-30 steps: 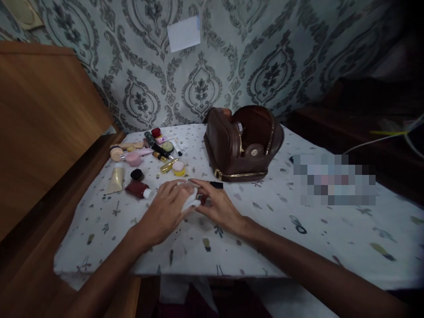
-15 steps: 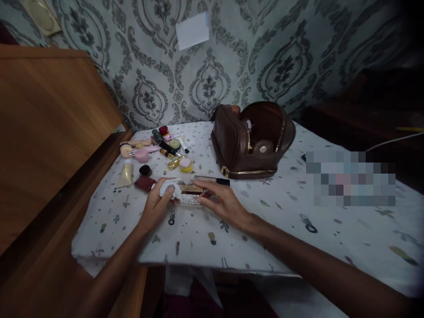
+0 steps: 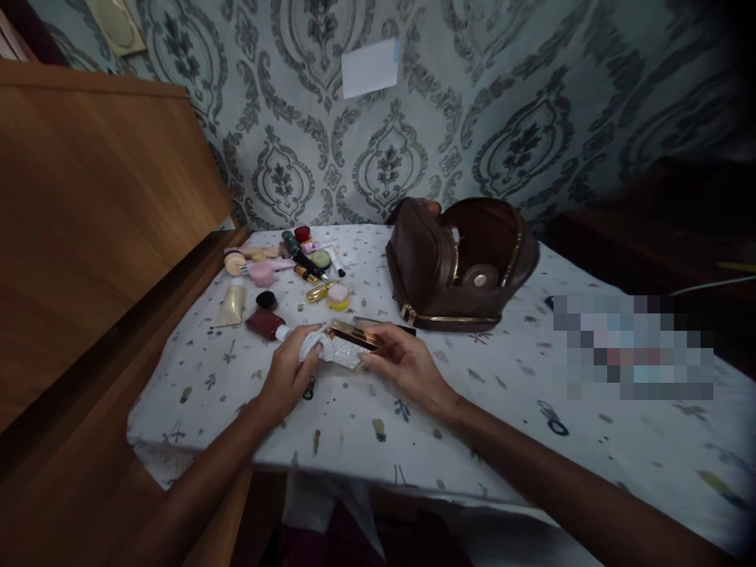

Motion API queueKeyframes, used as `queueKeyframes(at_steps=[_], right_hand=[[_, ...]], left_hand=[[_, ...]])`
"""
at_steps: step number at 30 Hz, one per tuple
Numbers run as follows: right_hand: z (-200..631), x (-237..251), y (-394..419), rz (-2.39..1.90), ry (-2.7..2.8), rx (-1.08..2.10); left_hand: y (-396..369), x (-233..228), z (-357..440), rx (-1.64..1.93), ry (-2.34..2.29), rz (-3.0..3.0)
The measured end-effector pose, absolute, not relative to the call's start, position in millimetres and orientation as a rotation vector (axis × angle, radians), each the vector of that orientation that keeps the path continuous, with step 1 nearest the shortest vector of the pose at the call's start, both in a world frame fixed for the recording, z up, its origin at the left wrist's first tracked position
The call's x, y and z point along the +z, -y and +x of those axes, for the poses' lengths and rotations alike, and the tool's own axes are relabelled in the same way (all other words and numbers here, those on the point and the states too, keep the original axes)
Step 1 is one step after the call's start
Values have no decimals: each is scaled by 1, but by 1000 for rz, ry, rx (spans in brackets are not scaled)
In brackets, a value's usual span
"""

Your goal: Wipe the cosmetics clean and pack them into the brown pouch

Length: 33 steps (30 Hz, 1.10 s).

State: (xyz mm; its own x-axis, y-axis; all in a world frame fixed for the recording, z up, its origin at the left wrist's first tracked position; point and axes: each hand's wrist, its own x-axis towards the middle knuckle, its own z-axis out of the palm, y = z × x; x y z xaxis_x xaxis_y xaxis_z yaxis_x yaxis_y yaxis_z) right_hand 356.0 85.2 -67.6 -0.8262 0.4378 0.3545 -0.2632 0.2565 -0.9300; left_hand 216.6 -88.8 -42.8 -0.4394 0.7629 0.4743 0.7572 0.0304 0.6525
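Left hand [image 3: 289,370] pinches a white wipe [image 3: 312,345] against the glittery gold case [image 3: 348,345]; right hand [image 3: 405,362] grips that case, low over the worktop [image 3: 472,394]. Risk: case slipping, striking the dark red tube [image 3: 265,324] nearby.

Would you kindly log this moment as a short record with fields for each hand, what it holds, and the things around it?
left hand: presses a white cloth against one end of the case
right hand: holds a gold and glittery case just above the tablecloth
behind the hands: brown zip bag, open
far left of table: scattered cosmetics, among them a cream tube and a dark red bottle
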Motion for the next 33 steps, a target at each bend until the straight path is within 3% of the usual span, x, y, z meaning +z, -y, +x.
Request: queueKeyframes(at_steps=[6,19,24,33], right_hand=[[359,-58,-79,-133,2112,1458],[366,-48,-81,8,2196,1122],[368,-47,-84,-62,2174,1185],[366,-49,-85,-132,2094,1342]], left_hand=[[91,-44,222,1439,-2262,1938],[80,-18,252,1009,-2318,2604],[94,-27,236,1000,-2307,2461],[99,-38,238,1402,-2260,1844]])
